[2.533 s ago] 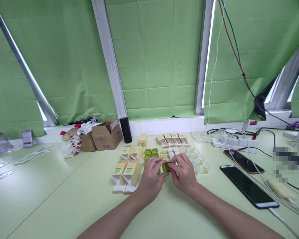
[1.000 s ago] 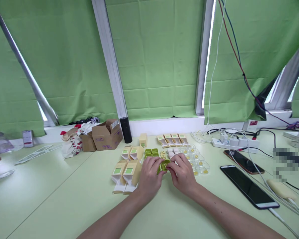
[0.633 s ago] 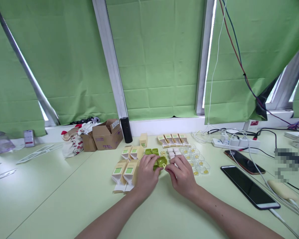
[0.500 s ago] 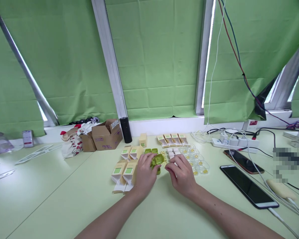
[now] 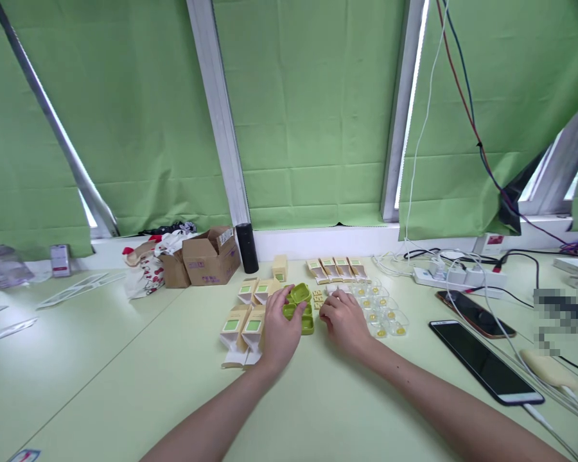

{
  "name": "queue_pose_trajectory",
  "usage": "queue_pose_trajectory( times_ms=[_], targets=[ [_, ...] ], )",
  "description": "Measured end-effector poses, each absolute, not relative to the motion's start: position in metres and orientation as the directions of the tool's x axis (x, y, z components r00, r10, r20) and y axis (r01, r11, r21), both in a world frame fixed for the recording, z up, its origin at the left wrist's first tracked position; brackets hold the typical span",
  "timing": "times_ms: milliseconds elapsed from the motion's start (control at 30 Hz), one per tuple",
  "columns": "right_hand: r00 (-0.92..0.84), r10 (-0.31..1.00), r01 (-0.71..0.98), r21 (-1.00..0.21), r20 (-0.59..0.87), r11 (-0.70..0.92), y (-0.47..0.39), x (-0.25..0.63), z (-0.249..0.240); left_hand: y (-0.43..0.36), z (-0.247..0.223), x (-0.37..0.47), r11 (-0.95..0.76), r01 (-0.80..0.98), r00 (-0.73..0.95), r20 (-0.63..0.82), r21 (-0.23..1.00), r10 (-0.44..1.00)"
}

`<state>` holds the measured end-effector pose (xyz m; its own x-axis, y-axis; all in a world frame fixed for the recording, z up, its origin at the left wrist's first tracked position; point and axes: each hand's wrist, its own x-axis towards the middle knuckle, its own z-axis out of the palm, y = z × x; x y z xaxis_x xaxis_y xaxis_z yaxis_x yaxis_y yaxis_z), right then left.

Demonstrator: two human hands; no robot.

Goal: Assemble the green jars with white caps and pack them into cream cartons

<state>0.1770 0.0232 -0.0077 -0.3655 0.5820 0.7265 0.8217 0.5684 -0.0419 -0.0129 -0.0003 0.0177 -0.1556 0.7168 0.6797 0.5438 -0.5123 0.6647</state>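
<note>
My left hand (image 5: 277,326) grips a small green plastic case (image 5: 299,294) and holds it over a cluster of similar green cases (image 5: 307,323) on the pale green table (image 5: 125,385). My right hand (image 5: 343,318) rests just right of them, fingertips near small white caps (image 5: 331,290) and yellow lettered pieces (image 5: 318,299); whether it holds anything is hidden. Cream cartons with green labels (image 5: 243,324) lie left of my left hand. Clear blister cups with yellow dots (image 5: 383,316) lie right of my right hand.
A row of cream cartons (image 5: 337,269), a black cylinder (image 5: 246,248) and cardboard boxes (image 5: 209,256) stand at the back. Two phones (image 5: 484,367) (image 5: 474,313), a power strip (image 5: 455,276) and cables occupy the right. Flat plastic packs (image 5: 7,330) lie far left.
My left hand took the green case away from my right hand and carried it back and left over the other green cases. My right hand let go and stayed beside the white caps.
</note>
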Motion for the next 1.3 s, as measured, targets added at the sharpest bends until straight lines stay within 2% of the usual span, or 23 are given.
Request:
queue_pose_trajectory(
  times_ms=[233, 533, 600, 733, 867, 1100, 1300],
  targets=[
    [-0.402, 0.656, 0.876, 0.058, 0.639, 0.48, 0.037, 0.162, -0.007, 0.002, 0.015, -0.013, -0.505, 0.516, -0.173, 0.662, 0.692, 0.73],
    [-0.36, 0.691, 0.892, 0.013, 0.627, 0.452, 0.028, 0.164, 0.002, 0.0, 0.016, -0.012, -0.443, 0.454, -0.212, 0.577, 0.773, 0.789],
    [-0.354, 0.731, 0.891, -0.026, 0.583, 0.453, 0.017, 0.167, 0.009, 0.001, 0.017, -0.01, -0.432, 0.378, -0.241, 0.537, 0.819, 0.808],
    [-0.365, 0.848, 0.886, -0.137, 0.384, 0.443, -0.01, 0.17, 0.014, 0.007, 0.018, -0.006, -0.421, 0.101, -0.251, 0.433, 0.901, 0.866],
    [-0.445, 0.862, 0.849, -0.194, 0.242, 0.492, -0.03, 0.168, 0.002, 0.011, 0.016, -0.004, -0.299, -0.138, -0.204, 0.268, 0.944, 0.942],
    [-0.5, 0.833, 0.799, -0.244, 0.238, 0.549, -0.032, 0.168, -0.004, 0.008, 0.016, -0.004, -0.08, -0.499, -0.045, 0.067, 0.863, 0.997],
    [-0.516, 0.831, 0.794, -0.246, 0.209, 0.556, -0.032, 0.169, -0.003, 0.007, 0.021, -0.004, 0.033, -0.597, -0.014, -0.051, 0.801, 0.999]
  ],
)
